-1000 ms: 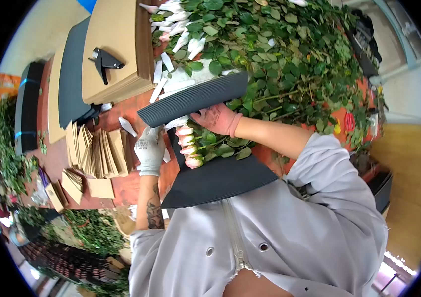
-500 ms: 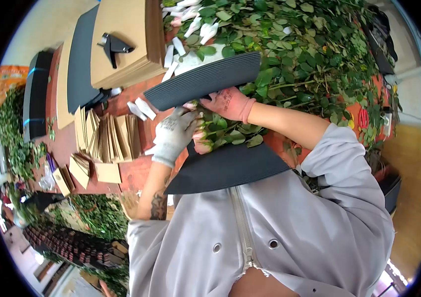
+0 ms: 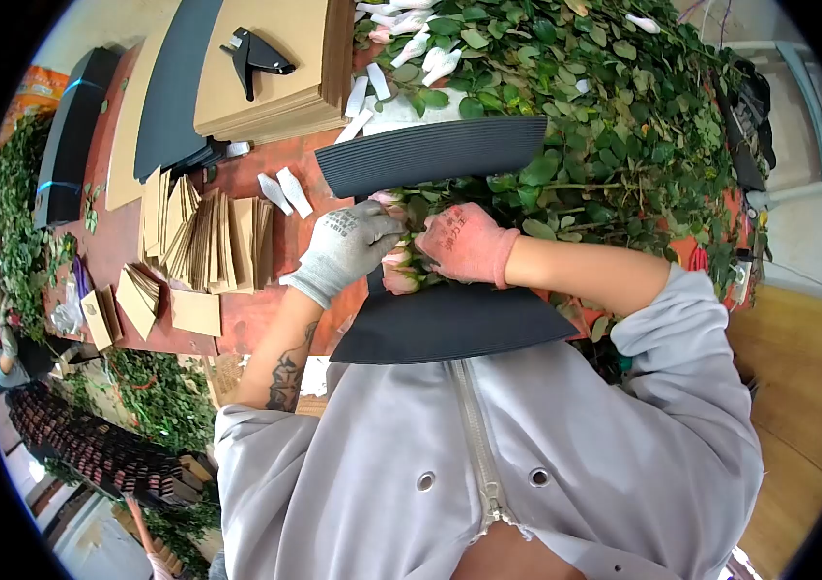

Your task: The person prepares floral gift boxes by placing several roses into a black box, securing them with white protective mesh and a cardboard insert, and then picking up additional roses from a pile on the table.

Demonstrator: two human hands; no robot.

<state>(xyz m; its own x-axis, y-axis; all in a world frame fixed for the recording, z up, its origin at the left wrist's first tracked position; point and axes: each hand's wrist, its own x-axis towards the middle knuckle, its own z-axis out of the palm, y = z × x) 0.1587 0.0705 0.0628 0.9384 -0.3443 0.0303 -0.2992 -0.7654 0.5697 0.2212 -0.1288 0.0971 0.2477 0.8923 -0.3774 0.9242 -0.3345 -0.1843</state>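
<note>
Pink roses (image 3: 399, 271) lie in a row between two flaps of a black corrugated sheet (image 3: 449, 324), stems toward the right. My left hand (image 3: 345, 246), in a whitish glove, has its fingers closed at the rose heads; which bloom it holds is hidden. My right hand (image 3: 467, 244), in a pink glove, is closed over the stems and leaves just behind the heads. The sheet's upper flap (image 3: 435, 153) stands beyond both hands, and its lower flap rests against the grey jacket.
Stacked brown cardboard (image 3: 266, 87) bears a black tool (image 3: 256, 62). Folded cardboard pieces (image 3: 208, 237) and white foam sleeves (image 3: 285, 193) lie left on the red table (image 3: 256, 324). Leafy stems (image 3: 604, 126) cover the right. Someone's arm (image 3: 138, 522) shows lower left.
My left hand has moved in from the left onto the rose heads. My right hand has come from under the upper flap to the stems. The view has shifted.
</note>
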